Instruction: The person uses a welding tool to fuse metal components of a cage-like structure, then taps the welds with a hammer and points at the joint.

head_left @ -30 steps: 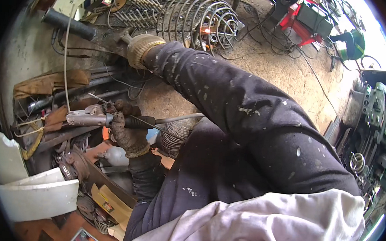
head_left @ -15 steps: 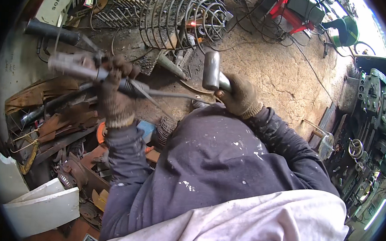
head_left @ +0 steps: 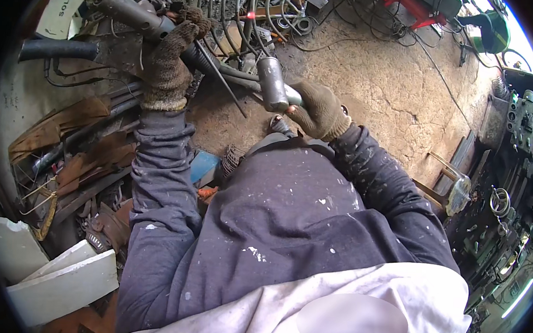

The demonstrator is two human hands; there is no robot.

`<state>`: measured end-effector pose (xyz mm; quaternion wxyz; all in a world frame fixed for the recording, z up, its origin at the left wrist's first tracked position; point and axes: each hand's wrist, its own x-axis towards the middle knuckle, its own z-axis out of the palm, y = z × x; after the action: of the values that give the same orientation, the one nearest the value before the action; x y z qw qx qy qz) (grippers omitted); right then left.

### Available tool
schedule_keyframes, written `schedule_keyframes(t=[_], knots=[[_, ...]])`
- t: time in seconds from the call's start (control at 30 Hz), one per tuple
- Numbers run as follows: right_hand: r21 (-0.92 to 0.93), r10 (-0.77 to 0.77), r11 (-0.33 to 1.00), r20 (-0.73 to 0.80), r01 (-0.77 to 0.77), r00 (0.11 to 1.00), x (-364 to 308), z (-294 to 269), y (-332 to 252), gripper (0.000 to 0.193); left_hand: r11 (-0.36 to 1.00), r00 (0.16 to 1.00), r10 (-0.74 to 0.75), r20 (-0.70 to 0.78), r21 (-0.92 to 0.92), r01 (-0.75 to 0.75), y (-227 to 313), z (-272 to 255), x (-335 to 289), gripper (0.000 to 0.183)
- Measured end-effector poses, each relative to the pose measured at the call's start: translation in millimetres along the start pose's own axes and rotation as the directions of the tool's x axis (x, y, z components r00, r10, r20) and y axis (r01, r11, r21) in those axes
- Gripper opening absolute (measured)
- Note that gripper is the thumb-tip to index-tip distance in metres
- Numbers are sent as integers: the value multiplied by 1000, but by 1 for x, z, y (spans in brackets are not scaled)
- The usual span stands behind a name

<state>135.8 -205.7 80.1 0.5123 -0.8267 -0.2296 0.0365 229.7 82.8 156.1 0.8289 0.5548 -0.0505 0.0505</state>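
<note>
Upward and toward the rod cage (head_left: 248,20) at the top of the view, the left hand (head_left: 172,60) has carried its grey clamp tool (head_left: 126,11) since the earlier frame, while the right hand (head_left: 320,110) keeps to much the same spot over the floor (head_left: 368,105). Both hands are gloved and closed. The left one wraps the clamp tool where its metal body meets the ribbed black handle (head_left: 197,58), a firm grip that probably keeps the long tool steady with its nose pointing left. A thin rod (head_left: 227,83) slants down just beside that handle. The right one holds the hammer (head_left: 273,84) by its metal handle, close up under the head, perhaps for control, so the head stands clear of the fingers. A cable runs from the clamp tool behind the hammer head; whether the right fingers also touch it is hard to tell.

Among containers, a cream carton (head_left: 67,9) leans at upper left, its contents hidden. A blue box (head_left: 205,167), partly covered by the sleeve, shows nothing inside.
</note>
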Motion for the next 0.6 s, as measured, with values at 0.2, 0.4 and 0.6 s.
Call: schedule_keyframes(t=[0.2,0.4,0.6], knots=[[-76,-63,995,13,64,998,1,-5,-2,40,997,993,-74,-97,-38,71,1,4,-11,70],[-95,136,987,59,-130,989,3,-5,-3,42,998,996,-55,-70,-27,54,5,7,-6,70],[-164,-156,972,95,170,983,1,-7,-9,43,1000,994,-17,-109,9,18,2,4,-9,60]])
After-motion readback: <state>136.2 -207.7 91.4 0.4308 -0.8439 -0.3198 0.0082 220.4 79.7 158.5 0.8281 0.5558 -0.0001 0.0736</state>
